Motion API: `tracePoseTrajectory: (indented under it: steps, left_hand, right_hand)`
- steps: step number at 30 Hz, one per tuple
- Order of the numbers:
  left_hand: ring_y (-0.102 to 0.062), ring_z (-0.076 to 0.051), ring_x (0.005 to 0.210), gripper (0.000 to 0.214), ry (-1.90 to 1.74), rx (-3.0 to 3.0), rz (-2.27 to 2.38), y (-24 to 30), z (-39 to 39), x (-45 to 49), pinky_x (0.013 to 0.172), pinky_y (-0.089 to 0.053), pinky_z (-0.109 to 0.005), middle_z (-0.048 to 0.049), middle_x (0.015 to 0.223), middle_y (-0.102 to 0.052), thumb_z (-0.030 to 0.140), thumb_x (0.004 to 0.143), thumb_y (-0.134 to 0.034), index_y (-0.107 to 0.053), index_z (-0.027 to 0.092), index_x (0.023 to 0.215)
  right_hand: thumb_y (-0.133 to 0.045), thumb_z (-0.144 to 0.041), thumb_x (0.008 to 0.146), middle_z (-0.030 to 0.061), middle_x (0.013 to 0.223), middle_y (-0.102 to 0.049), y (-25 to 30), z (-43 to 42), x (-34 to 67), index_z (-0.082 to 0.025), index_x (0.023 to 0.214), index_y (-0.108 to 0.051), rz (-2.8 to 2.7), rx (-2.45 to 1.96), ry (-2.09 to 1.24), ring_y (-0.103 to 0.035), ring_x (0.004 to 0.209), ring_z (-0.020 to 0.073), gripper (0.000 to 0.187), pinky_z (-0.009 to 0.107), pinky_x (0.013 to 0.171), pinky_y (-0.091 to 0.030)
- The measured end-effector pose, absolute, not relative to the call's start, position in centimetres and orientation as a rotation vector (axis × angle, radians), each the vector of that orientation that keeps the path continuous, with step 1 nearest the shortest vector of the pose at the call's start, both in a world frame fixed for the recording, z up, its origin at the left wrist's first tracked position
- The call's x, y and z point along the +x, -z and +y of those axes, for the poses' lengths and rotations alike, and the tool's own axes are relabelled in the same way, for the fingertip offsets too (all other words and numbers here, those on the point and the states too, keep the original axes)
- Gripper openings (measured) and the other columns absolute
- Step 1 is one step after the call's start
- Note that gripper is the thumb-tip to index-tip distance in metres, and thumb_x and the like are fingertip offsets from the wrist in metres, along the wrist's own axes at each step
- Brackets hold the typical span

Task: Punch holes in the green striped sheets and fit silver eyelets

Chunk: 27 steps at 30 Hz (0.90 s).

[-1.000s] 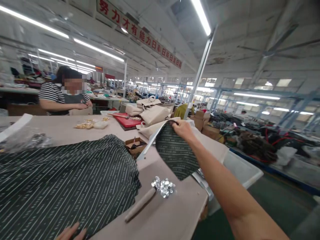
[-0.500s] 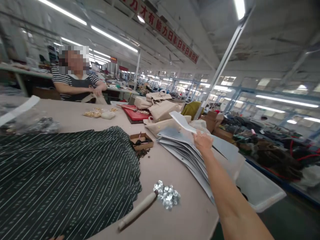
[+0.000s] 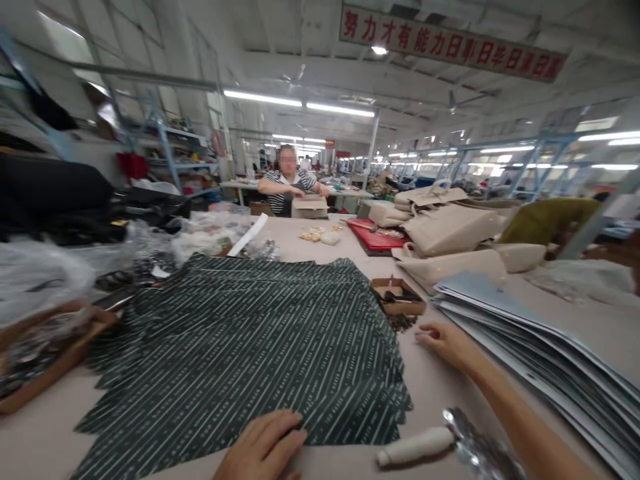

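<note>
My left hand (image 3: 265, 445) lies on the near edge of a stack of dark green striped fabric pieces (image 3: 240, 347), fingers stretched out and empty. Over the table, between the fabric and a stack of grey-blue sheets (image 3: 515, 327), is my right hand (image 3: 445, 343). Its thumb and fingertips look slightly apart, with nothing visible in them. Close to those fingertips are small dark metal pieces (image 3: 401, 323) and a small cardboard box (image 3: 397, 297) with tools inside. Below my right forearm, a pale-handled tool (image 3: 417, 447) points into a pile of shiny silver pieces (image 3: 475, 443).
Beige bags (image 3: 450, 227) and a red flat item (image 3: 375, 235) are at the far right. Plastic bags (image 3: 40, 273) and a cardboard tray of metal parts (image 3: 50, 353) line the left. Across the table, a person (image 3: 287, 183) handles a box (image 3: 310, 205).
My right hand has let go of the white strip above the grey sheets and come back left toward the fabric. My left hand has come into view. The camera has turned left.
</note>
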<state>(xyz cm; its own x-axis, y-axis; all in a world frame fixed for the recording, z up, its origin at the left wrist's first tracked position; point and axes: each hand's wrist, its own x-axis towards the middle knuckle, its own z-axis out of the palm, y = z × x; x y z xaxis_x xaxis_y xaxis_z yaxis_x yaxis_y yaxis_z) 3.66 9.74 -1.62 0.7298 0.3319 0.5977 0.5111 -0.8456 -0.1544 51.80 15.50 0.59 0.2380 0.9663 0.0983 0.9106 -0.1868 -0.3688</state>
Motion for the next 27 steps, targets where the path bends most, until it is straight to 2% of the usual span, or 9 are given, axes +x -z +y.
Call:
tracePoseTrajectory:
  steps: [4,7,8,13,15,17,20,24,27]
  left_hand:
    - [-0.059,-0.021,0.123,0.034,0.686,-2.612,-1.208,-0.9,14.1,2.1,0.106,-0.054,-0.036,-0.0053,0.135,-0.061,0.021,0.095,-0.052,-0.059,0.024,0.128]
    - [-0.053,-0.03,0.129,0.038,0.642,-2.477,-1.499,-2.6,19.1,0.4,0.111,-0.049,-0.049,-0.0154,0.139,-0.055,0.02,0.095,-0.057,-0.055,0.014,0.133]
    - [-0.054,-0.03,0.126,0.037,0.622,-2.455,-1.56,-2.9,20.4,0.0,0.11,-0.05,-0.05,-0.0161,0.136,-0.057,0.018,0.094,-0.06,-0.056,0.012,0.131]
    - [-0.059,-0.025,0.114,0.029,0.502,-2.465,-1.694,-3.4,22.7,-0.6,0.1,-0.053,-0.047,-0.008,0.119,-0.062,0.022,0.094,-0.067,-0.06,0.016,0.121]
    - [-0.06,-0.024,0.112,0.026,0.458,-2.467,-1.728,-3.5,22.5,-0.4,0.098,-0.053,-0.047,-0.0071,0.117,-0.062,0.026,0.095,-0.066,-0.061,0.016,0.118]
    - [-0.06,-0.024,0.109,0.025,0.424,-2.462,-1.759,-3.9,22.2,-0.3,0.097,-0.053,-0.047,-0.007,0.115,-0.062,0.029,0.095,-0.066,-0.061,0.016,0.115]
    - [-0.06,-0.024,0.107,0.025,0.392,-2.471,-1.753,-4.7,21.9,-0.4,0.094,-0.054,-0.045,-0.0066,0.112,-0.062,0.032,0.095,-0.067,-0.062,0.015,0.112]
    - [-0.059,-0.023,0.106,0.018,0.377,-2.485,-1.67,-5.4,20.6,-0.6,0.095,-0.053,-0.045,-0.0063,0.109,-0.061,0.03,0.096,-0.065,-0.062,0.015,0.105]
    - [-0.059,-0.022,0.106,0.011,0.359,-2.54,-1.571,-5.1,19.0,-1.2,0.097,-0.051,-0.044,-0.0053,0.107,-0.062,0.025,0.098,-0.061,-0.062,0.015,0.1]
  right_hand:
    - [-0.05,-0.056,0.078,0.0059,0.082,-0.08,0.7,16.5,51.1,-0.024,0.082,-0.079,-1.783,-2.093,-0.317,-0.074,0.08,0.0284,0.043,0.034,0.071,-0.052]
    - [-0.049,-0.057,0.074,0.0071,0.079,-0.079,0.9,16.5,51.6,-0.025,0.073,-0.076,-1.778,-2.12,-0.3,-0.074,0.079,0.0305,0.042,0.036,0.069,-0.052]
    - [-0.049,-0.056,0.074,0.0076,0.077,-0.079,1.0,16.4,51.8,-0.025,0.071,-0.074,-1.773,-2.13,-0.278,-0.074,0.078,0.0308,0.039,0.037,0.07,-0.052]
    - [-0.047,-0.047,0.074,0.0109,0.083,-0.079,1.7,14.8,52.6,-0.026,0.072,-0.07,-1.648,-2.168,-0.117,-0.074,0.081,0.0315,0.031,0.038,0.074,-0.053]
    - [-0.043,-0.046,0.074,0.0124,0.088,-0.079,1.7,13.7,52.7,-0.024,0.079,-0.071,-1.552,-2.202,-0.049,-0.074,0.083,0.033,0.036,0.04,0.075,-0.054]
    - [-0.043,-0.05,0.073,0.0115,0.081,-0.078,1.4,12.5,52.2,-0.022,0.084,-0.073,-1.448,-2.225,-0.066,-0.074,0.076,0.0337,0.042,0.042,0.07,-0.054]
    - [-0.054,-0.059,0.068,0.0064,0.066,-0.073,0.5,10.4,50.2,-0.021,0.088,-0.073,-1.24,-2.125,-0.24,-0.069,0.061,0.0296,0.046,0.041,0.063,-0.054]
    - [-0.071,-0.062,0.057,0.0035,0.066,-0.07,-1.2,7.2,45.4,-0.02,0.088,-0.073,-1.0,-1.906,-0.416,-0.066,0.058,0.0244,0.053,0.037,0.06,-0.056]
    - [-0.076,-0.062,0.057,0.0014,0.063,-0.067,-2.5,4.7,41.9,-0.019,0.093,-0.073,-0.856,-1.857,-0.481,-0.064,0.056,0.021,0.057,0.031,0.054,-0.054]
